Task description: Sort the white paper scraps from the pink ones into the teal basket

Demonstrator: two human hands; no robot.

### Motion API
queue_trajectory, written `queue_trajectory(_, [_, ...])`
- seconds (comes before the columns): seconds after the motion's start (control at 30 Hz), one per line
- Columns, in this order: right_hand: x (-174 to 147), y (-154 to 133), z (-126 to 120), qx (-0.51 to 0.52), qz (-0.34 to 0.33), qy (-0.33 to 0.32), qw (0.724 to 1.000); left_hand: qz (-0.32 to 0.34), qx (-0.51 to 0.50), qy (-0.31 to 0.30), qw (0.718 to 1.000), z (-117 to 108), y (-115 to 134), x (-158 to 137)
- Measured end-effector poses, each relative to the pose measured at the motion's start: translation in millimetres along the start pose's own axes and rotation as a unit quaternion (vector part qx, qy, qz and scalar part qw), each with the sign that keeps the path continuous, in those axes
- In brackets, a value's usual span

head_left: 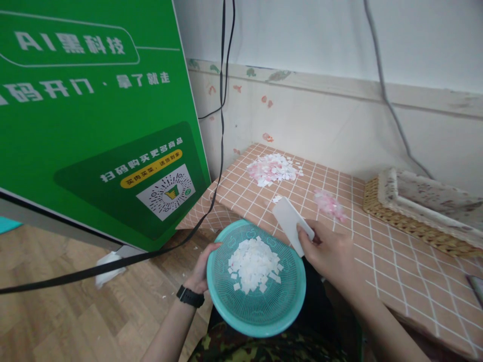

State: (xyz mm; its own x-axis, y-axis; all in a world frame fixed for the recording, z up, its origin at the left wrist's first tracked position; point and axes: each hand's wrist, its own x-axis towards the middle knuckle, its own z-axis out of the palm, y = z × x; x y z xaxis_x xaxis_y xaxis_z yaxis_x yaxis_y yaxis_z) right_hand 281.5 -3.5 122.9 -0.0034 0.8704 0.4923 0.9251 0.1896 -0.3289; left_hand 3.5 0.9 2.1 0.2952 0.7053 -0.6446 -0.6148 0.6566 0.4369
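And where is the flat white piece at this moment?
In the head view, the flat white piece is just right of centre, held in the right hand, near the upper-right rim of the teal basket.

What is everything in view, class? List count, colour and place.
Colander: one, teal, bottom centre
Colander scraps: many, whitish, inside it
Table: one, brown-checked, right
Slab: one, white, beside colander
Heap: one, white-pink, far table
Clump: one, pink-white, table
Loose scraps: few, white, beyond slab
Wicker basket: one, tan, right
Panel: one, green, left
Cords: two, black, centre-left
Wall: one, whitish, background
Cable: one, grey, wall
Floor: one, brown, lower left
Crumpled item: one, white, floor
Unclear object: one, dark, right edge
Watch: one, black, left of colander
Garment: one, camouflage, bottom centre
Left hand: one, bare, colander rim
Right hand: one, bare, gripping slab
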Motion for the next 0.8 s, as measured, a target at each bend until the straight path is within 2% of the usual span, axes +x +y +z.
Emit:
queue_trajectory(0.13, [14, -3, 11, -0.014, -0.003, -0.011, 1.000, 0.005, 0.004, -0.011, 1.000, -1, 0, 0])
queue_trajectory(0.23, [23, -4, 8, -0.021, -0.010, 0.005, 1.000, 0.014, 0.005, -0.015, 1.000, -1, 0, 0])
queue_trajectory(0.3, [22, -5, 0, -0.016, -0.015, 0.011, 1.000, 0.016, 0.005, -0.012, 1.000, 0, 0, 0])
queue_trajectory(0.4, [12, -7, -11, -0.007, -0.036, -0.015, 0.999, 0.011, 0.001, -0.008, 1.000, 0, 0, 1])
queue_trajectory(0.53, [10, -8, -6, -0.012, -0.049, -0.037, 0.998, 0.012, -0.007, -0.008, 1.000, 0, 0, 0])
queue_trajectory(0.67, [33, -7, 9, -0.026, -0.042, -0.042, 0.998, 0.007, -0.004, -0.010, 1.000, 1, 1, -2])
queue_trajectory(0.8, [60, 10, 10, -0.010, -0.027, -0.031, 0.999, 0.006, -0.007, -0.015, 1.000, 2, 2, -2])
